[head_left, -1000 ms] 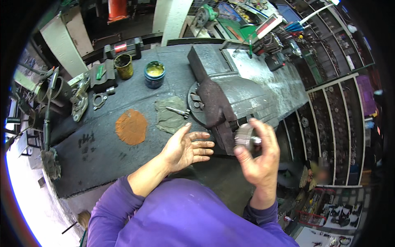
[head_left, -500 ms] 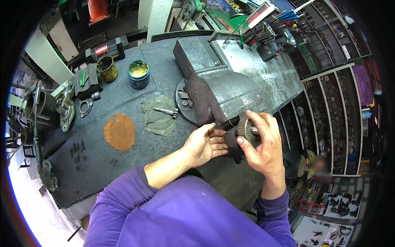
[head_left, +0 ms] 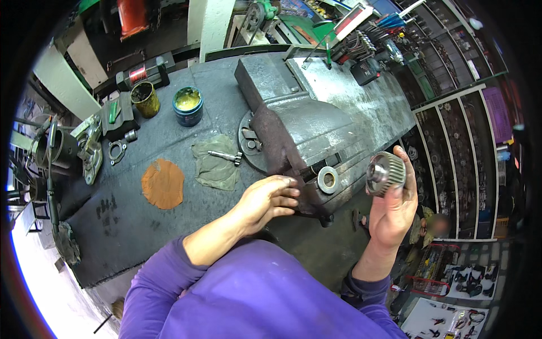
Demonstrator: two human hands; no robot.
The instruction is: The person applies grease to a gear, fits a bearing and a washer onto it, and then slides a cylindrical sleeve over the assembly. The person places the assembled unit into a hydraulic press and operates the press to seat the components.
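In my right hand (head_left: 394,217) is a metal gear (head_left: 389,172) with fine teeth and a short hub, gripped between thumb and fingers. It is raised to the right of the big bench vise (head_left: 313,121), apart from it. My left hand (head_left: 265,203) holds nothing; its fingers are loosely bent and apart, close to the dark cloth-like cover (head_left: 276,133) on the vise. I cannot tell whether they touch it. A round metal ring (head_left: 333,182) with a dark centre sits at the vise jaws, between my two hands.
On the bench (head_left: 118,237) lie a grey-green rag (head_left: 217,169) with a small toothed shaft (head_left: 223,155) on it, and an orange-brown round pad (head_left: 162,183). Farther back stand a blue grease tub (head_left: 188,113) and a yellowish can (head_left: 145,101). Parts shelves (head_left: 451,152) and a person (head_left: 432,226) are at the right.
The gear has come away from the vise jaws, moving right and up in my right hand, and the ring there now shows. My left hand has drawn slightly left.
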